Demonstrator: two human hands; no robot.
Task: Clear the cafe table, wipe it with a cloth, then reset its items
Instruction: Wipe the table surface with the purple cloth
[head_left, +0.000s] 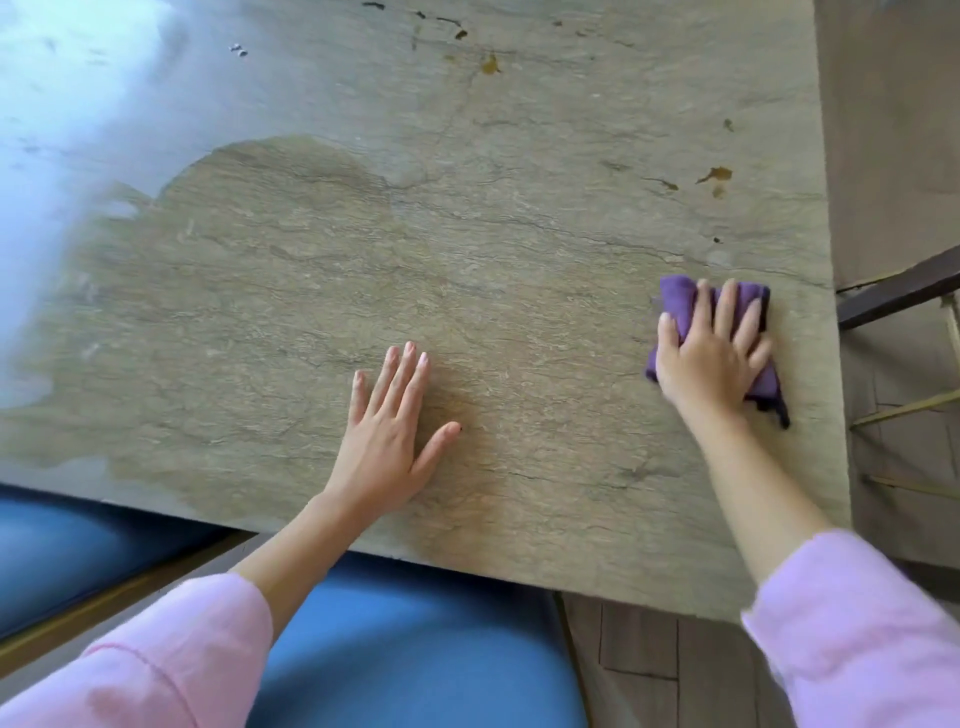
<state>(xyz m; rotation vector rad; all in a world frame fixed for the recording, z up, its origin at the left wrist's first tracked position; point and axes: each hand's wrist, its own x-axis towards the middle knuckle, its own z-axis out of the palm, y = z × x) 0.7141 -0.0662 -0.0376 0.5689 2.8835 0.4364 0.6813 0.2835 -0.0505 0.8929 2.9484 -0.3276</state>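
A stone-patterned cafe table fills the view. My right hand presses flat on a folded purple cloth near the table's right edge, fingers straight and spread. My left hand rests flat on the bare tabletop near the front edge, fingers straight. A darker wet patch covers the near half of the table. Brown stains mark the far right part of the top, and more brown stains lie farther back.
Blue cushioned seats sit under the table's front edge and to the left. A dark chair frame stands off the table's right side over a wooden floor. Bright glare washes the far left of the top.
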